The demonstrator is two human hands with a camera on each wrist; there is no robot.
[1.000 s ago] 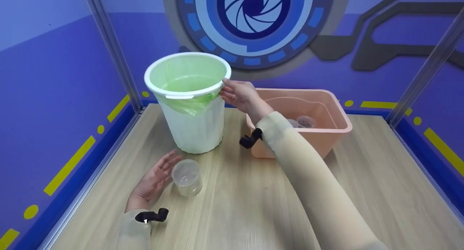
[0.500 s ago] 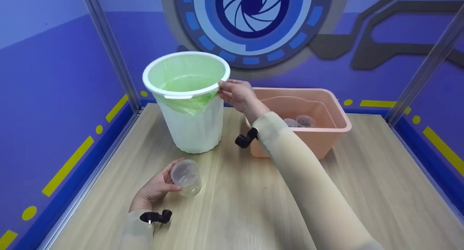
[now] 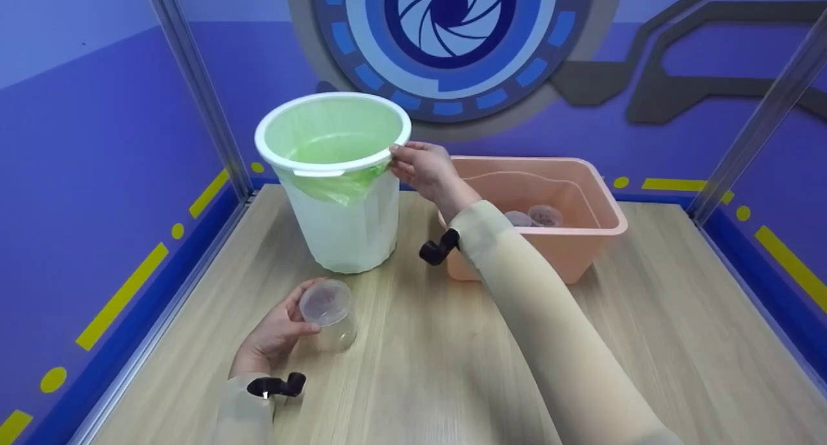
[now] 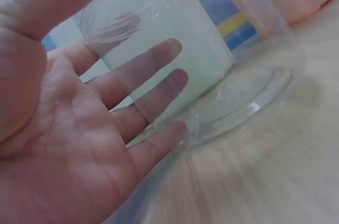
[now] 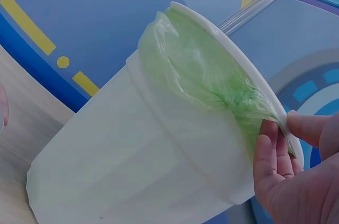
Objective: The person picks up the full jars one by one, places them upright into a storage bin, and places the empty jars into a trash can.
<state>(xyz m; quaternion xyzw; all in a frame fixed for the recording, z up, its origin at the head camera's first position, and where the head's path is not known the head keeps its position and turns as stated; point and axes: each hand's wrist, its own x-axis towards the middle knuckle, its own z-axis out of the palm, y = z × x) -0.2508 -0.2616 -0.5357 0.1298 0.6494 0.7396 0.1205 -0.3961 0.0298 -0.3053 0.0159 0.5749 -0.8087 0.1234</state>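
Observation:
My left hand (image 3: pixel 278 332) grips a clear round plastic container (image 3: pixel 339 332) at its upper part, thumb on the near side and fingers round the far side. In the left wrist view the fingers (image 4: pixel 153 97) show through its transparent wall. The container leans slightly toward my palm, just above or on the table; I cannot tell which. My right hand (image 3: pixel 426 170) pinches the rim of a white trash can (image 3: pixel 355 225), its thumb on top and its fingers under the edge. A green bag (image 5: pixel 206 70) lines the can and folds over its rim.
A pink rectangular bin (image 3: pixel 581 251) stands right of the trash can, partly behind my right forearm, with small clear containers (image 3: pixel 544 216) inside. The wooden table (image 3: pixel 439 367) is bounded by blue-purple walls (image 3: pixel 129 141) and metal posts at the corners.
My left hand has closed in from beside the clear container and taken hold of it. The container has since tipped slightly to the left. My right hand stays on the trash can's rim.

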